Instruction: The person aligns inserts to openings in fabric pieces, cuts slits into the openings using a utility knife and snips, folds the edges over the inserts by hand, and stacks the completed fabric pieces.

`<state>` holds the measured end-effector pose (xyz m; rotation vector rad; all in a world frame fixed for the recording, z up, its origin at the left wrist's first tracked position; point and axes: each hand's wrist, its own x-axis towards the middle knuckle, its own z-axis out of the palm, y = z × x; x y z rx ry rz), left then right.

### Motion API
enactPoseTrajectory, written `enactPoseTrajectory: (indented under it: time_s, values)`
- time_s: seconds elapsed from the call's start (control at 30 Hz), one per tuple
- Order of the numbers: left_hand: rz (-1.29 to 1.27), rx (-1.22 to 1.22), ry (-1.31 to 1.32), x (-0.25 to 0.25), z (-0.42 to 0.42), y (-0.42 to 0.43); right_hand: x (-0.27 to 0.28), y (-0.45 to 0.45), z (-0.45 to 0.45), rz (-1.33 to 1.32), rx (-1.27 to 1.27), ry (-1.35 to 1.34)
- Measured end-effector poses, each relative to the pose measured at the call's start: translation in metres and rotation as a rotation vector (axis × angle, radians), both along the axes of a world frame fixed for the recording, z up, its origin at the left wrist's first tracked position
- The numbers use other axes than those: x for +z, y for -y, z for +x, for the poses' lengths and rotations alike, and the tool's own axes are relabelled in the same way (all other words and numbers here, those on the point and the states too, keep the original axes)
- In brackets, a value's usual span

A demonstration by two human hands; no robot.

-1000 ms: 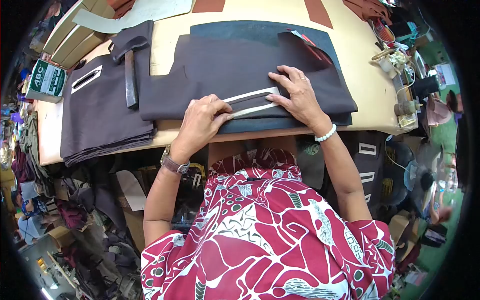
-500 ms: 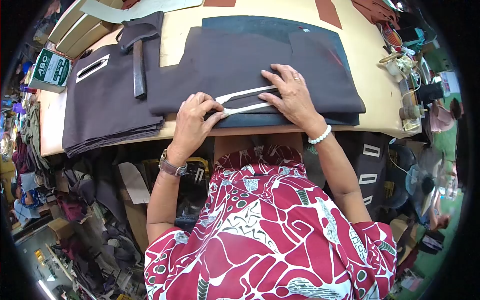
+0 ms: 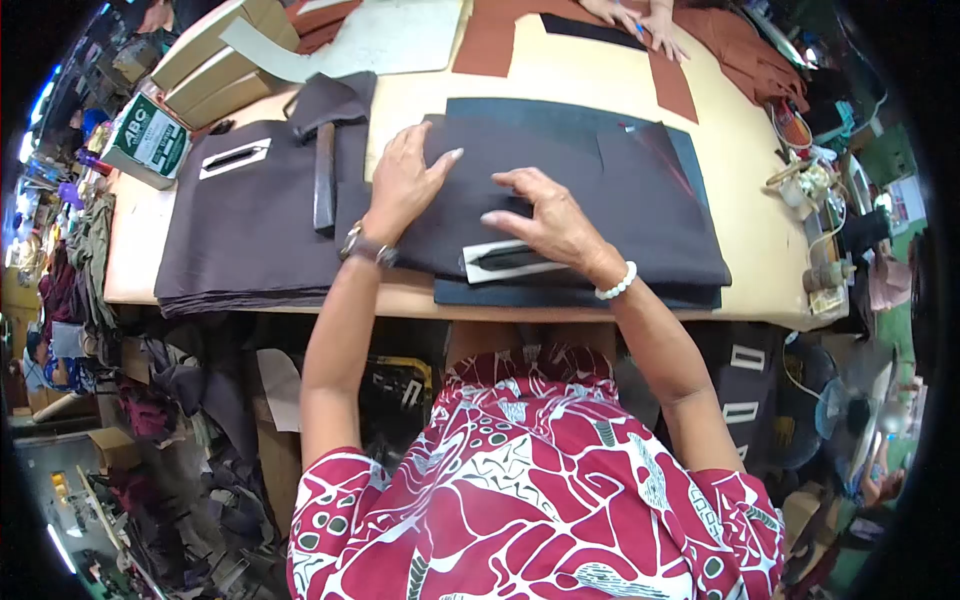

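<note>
A dark brown sheet (image 3: 640, 225), which looks like leather or thick fabric, lies over a dark green-blue board (image 3: 690, 160) in front of me. On its near edge is a white rectangular frame (image 3: 482, 270) with a dark slot; its right end is hidden. My right hand (image 3: 555, 225) is over that frame, thumb and fingers apart, holding nothing. Over the sheet's left part is my left hand (image 3: 405, 185), thumb spread and empty; I cannot tell whether it touches the sheet. Left of it, a hammer (image 3: 324, 185) rests on a stack of similar dark sheets (image 3: 250, 225).
A second white frame (image 3: 235, 158) lies on the stack. Beyond are a green-and-white ABC box (image 3: 150, 140), cardboard boxes (image 3: 225, 65) and reddish-brown pieces (image 3: 490, 40). Another person's hands (image 3: 655, 30) are at the far edge. Tools and cords (image 3: 805, 190) crowd the right side.
Both hands have come off the white frame, which now lies flat on the dark sheet. My left hand has moved up and away. The view has shifted, bringing another person's hands into sight.
</note>
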<state>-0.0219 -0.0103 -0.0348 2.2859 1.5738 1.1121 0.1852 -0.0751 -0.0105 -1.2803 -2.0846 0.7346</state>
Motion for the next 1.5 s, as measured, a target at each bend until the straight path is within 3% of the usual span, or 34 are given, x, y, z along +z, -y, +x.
enactPoseTrajectory:
  time_s: [0.03,0.1,0.17,0.23,0.3,0.33,0.37,0.43,0.5,0.57,0.63,0.7,0.77,0.87,0.97,1.0,1.03,1.07,1.1,1.13,1.17,1.23,1.27,1.33,1.37,1.5]
  values:
    - [0.049,0.12,0.012,-0.015,0.003,-0.018,0.006,-0.009,0.002,0.06,-0.058,0.047]
    - [-0.335,0.167,0.039,-0.022,0.004,-0.041,0.01,-0.032,0.006,0.017,-0.122,0.069]
    - [-0.336,0.2,0.194,-0.028,0.007,-0.049,0.01,-0.055,0.006,0.063,-0.14,0.128]
    - [-0.227,0.11,0.177,-0.007,0.014,-0.035,0.006,-0.076,0.004,0.091,-0.129,0.169]
    - [-0.187,-0.027,0.319,0.021,0.007,-0.022,0.004,-0.1,0.0,0.114,-0.086,0.195]
    - [-0.161,-0.085,0.375,0.033,-0.003,-0.018,0.011,-0.11,0.0,-0.021,-0.063,0.276]
    - [-0.135,-0.142,0.431,0.048,-0.014,-0.014,0.011,-0.127,0.006,-0.009,0.118,0.313]
    - [-0.069,-0.052,0.311,0.088,-0.054,-0.004,0.041,-0.125,0.007,-0.158,0.158,0.406]
    - [0.065,-0.006,0.238,0.104,-0.112,-0.01,0.05,-0.138,0.016,-0.141,0.217,0.477]
    - [0.007,0.144,0.229,0.122,-0.163,-0.01,0.059,-0.148,0.022,-0.058,0.258,0.586]
    - [-0.009,0.277,0.045,0.134,-0.21,-0.017,0.059,-0.167,0.024,-0.086,0.287,0.682]
    - [0.096,0.472,-0.332,0.144,-0.235,-0.024,0.064,-0.178,0.014,-0.079,0.234,0.587]
    - [0.18,0.527,-0.513,0.145,-0.251,-0.042,0.068,-0.198,0.001,-0.101,0.142,0.541]
    - [0.129,0.662,-0.702,0.158,-0.263,-0.081,0.068,-0.235,-0.021,0.296,-0.062,0.495]
    - [0.286,0.822,-0.494,0.186,-0.286,-0.118,0.102,-0.267,-0.044,0.381,-0.29,0.315]
    - [0.313,0.857,-0.489,0.197,-0.303,-0.133,0.125,-0.264,-0.056,0.307,-0.332,0.115]
    - [0.253,0.788,-0.288,0.216,-0.305,-0.131,0.142,-0.262,-0.067,0.23,-0.371,-0.085]
    - [0.102,0.687,-0.007,0.232,-0.312,-0.129,0.144,-0.28,-0.069,0.501,-0.362,-0.093]
    - [0.341,0.888,-0.002,0.238,-0.307,-0.13,0.146,-0.307,-0.069,0.769,-0.346,-0.099]
    - [0.339,0.881,0.05,0.241,-0.315,-0.128,0.165,-0.297,-0.08,0.581,-0.211,-0.456]
    - [0.336,0.873,0.102,0.242,-0.334,-0.126,0.172,-0.276,-0.077,0.434,-0.189,-0.402]
    - [0.34,0.865,0.206,0.248,-0.365,-0.119,0.179,-0.217,-0.098,0.588,-0.038,-0.679]
    - [0.421,0.71,0.585,0.24,-0.299,-0.077,0.174,-0.202,-0.104,0.615,0.035,-0.82]
    - [0.542,0.736,0.204,0.201,-0.35,-0.078,0.141,-0.192,-0.108,0.451,0.123,-1.121]
    - [0.386,0.768,0.443,0.187,-0.353,-0.071,0.131,-0.168,-0.114,0.49,-0.075,-0.983]
    - [0.313,0.749,0.543,0.121,-0.358,-0.039,0.063,-0.141,-0.134,0.134,-0.176,-1.114]
